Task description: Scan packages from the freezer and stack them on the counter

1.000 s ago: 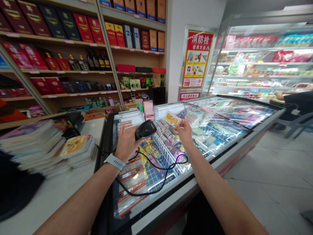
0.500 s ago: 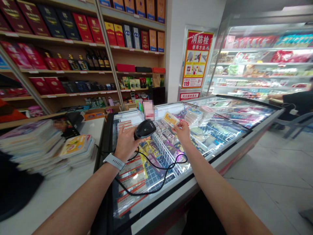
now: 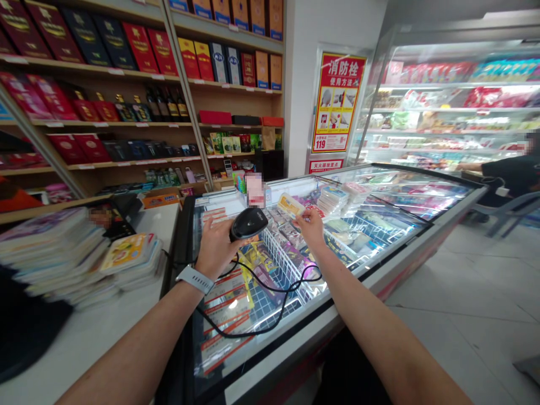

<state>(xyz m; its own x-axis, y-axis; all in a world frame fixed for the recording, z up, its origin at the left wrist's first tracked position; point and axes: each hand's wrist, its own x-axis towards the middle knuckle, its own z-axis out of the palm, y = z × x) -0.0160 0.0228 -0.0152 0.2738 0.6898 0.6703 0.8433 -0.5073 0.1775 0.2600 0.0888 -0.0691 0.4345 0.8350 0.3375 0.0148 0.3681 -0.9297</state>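
Note:
My left hand [image 3: 216, 243] is wrapped round the grip of a black barcode scanner [image 3: 248, 223], whose head tilts over the glass to the right. Its black cable [image 3: 270, 332] loops across the glass top of the freezer [image 3: 219, 349]. In my right hand [image 3: 311, 227], pinched at one corner, is a flat yellow-and-white package [image 3: 291, 206], held above the glass just beyond the scanner's head. A small red-and-white item [image 3: 317, 210] shows behind my right fingers. Further back, stacks of similar flat packages [image 3: 333, 198] stand on the freezer.
Left of the freezer, a white counter [image 3: 118, 332] carries tall piles of flat packages [image 3: 54, 247] and a shorter pile with a yellow top [image 3: 129, 253]. Shelves of boxes [image 3: 139, 48] line the back. A person in dark clothing [image 3: 510, 169] sits at the far right.
My right hand and the yellow-and-white package have shifted slightly left, and the package lies a little flatter. My left hand still holds the scanner in nearly the same place.

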